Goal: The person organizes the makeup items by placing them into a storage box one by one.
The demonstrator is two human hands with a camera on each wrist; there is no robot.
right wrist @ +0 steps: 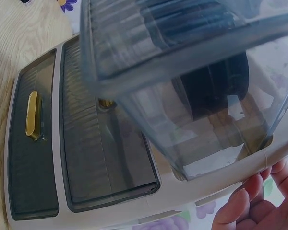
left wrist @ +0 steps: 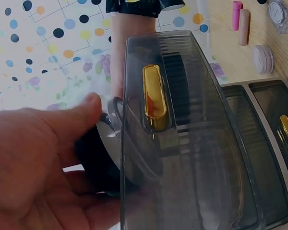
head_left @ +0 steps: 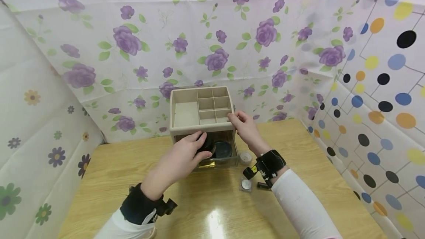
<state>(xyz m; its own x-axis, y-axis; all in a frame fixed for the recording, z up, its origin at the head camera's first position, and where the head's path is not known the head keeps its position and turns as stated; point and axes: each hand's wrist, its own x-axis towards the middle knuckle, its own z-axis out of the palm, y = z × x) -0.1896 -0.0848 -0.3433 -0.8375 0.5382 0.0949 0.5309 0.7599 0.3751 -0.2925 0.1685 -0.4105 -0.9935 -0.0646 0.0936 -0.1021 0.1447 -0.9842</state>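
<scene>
My left hand (head_left: 180, 156) reaches into the pulled-out top drawer (head_left: 225, 163) of a beige storage organizer (head_left: 186, 126). It grips a round black container (left wrist: 93, 155) with fingers and thumb; what the container holds cannot be told. Another dark round container (head_left: 223, 149) lies in the drawer beside it. The drawer is clear smoky plastic with a gold handle (left wrist: 153, 91). With its fingertips at the organizer's top right edge, my right hand (head_left: 246, 128) holds the beige frame (right wrist: 221, 184). Its thumb and fingers sit on either side of that rim in the head view.
Right of the organizer, a round pale compact (head_left: 245, 158), a small clear case with a silver disc (head_left: 246, 184) and a dark tube (head_left: 263, 186) lie on the wooden table (head_left: 126, 161). A pink tube (left wrist: 236, 15) also shows. Flowered cloth (head_left: 146, 47) hangs behind.
</scene>
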